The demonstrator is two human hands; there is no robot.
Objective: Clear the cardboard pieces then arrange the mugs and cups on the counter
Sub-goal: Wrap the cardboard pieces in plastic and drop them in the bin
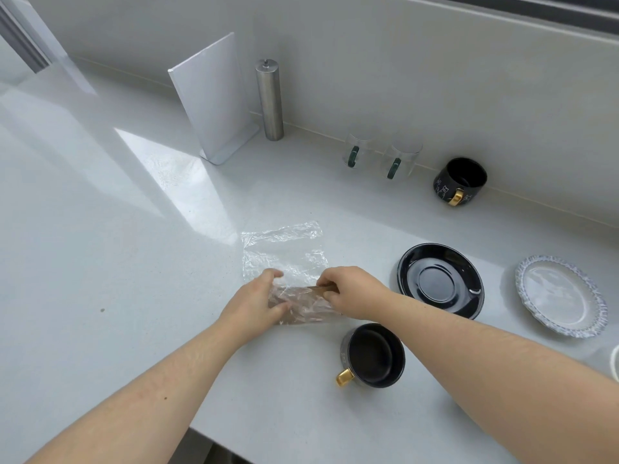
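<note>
The brown cardboard piece (303, 301) shows only dimly through the crumpled clear plastic bag (284, 252), and both hands cover its ends, so its full shape cannot be told. The left hand (254, 304) hides its own fingertips under the plastic. At the right edge, 1 white rimmed object (614, 361) is cut off and cannot be identified. The print on the far black mug (460, 180) is too small to read.

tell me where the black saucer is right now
In the head view, the black saucer lies flat on the white counter, just right of the right hand, between it and the blue-rimmed plate.
</note>
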